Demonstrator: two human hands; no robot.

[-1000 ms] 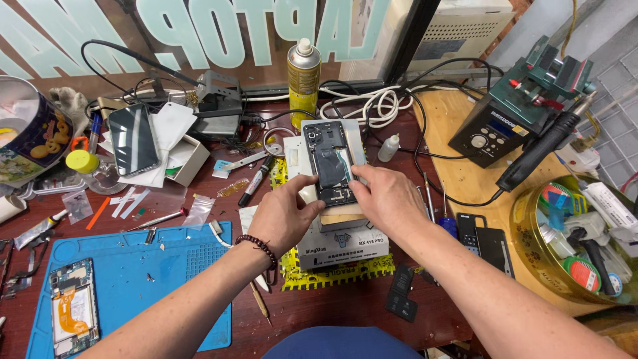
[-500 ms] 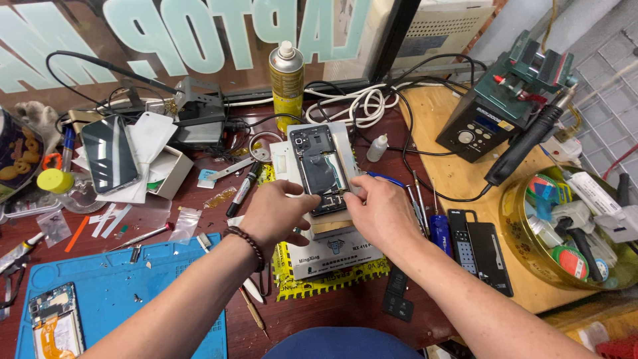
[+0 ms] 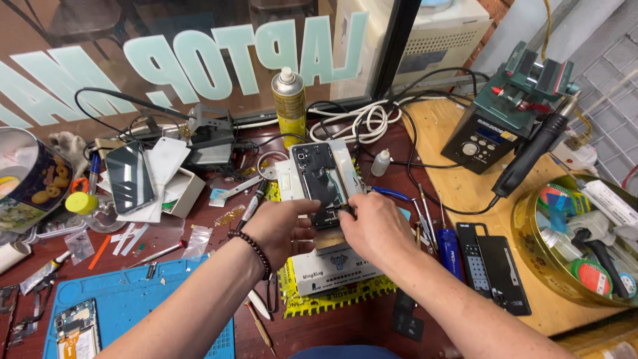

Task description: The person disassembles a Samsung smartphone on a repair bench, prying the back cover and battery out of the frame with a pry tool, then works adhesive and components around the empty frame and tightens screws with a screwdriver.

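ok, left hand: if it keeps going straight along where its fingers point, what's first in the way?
The left hand points right, toward the opened phone. Its fingertips already look to be on the phone's lower end, with the right hand just beyond; depth is hard to judge.

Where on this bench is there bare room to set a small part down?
Bare wood lies between the soldering station and the flat black tools. The blue mat is free right of the opened phone. It is crowded around both hands, the dismantled phone and the left clutter.
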